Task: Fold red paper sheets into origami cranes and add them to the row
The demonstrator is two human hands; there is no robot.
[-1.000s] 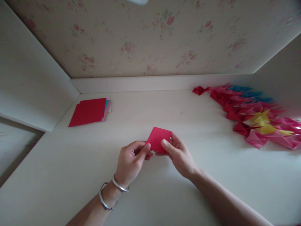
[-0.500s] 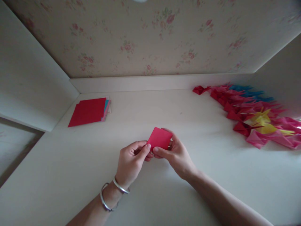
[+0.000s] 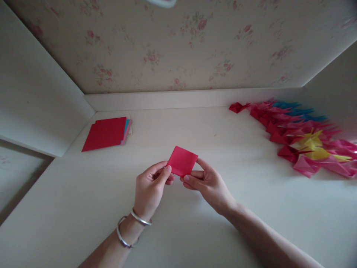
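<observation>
A small red square of origami paper [image 3: 183, 161] is held up over the white table, tilted so that one corner points away from me. My left hand [image 3: 152, 186] pinches its left corner between thumb and fingers. At the near right edge, my right hand [image 3: 208, 182] grips the paper with its thumb in front; its index finger reaches up to the right corner. The paper looks folded into several layers, but its back is hidden. Two silver bangles [image 3: 131, 227] circle my left wrist.
A stack of paper sheets [image 3: 107, 132], red on top with blue and pink edges, lies at the back left. Along the right side sits a long pile of folded paper cranes [image 3: 301, 139] in red, pink, yellow and blue. A floral wall [image 3: 167, 48] rises behind the table [image 3: 69, 201].
The red paper has shifted a little left and turned. My left hand has moved slightly left with it, and my right fingers have spread along its right side.
</observation>
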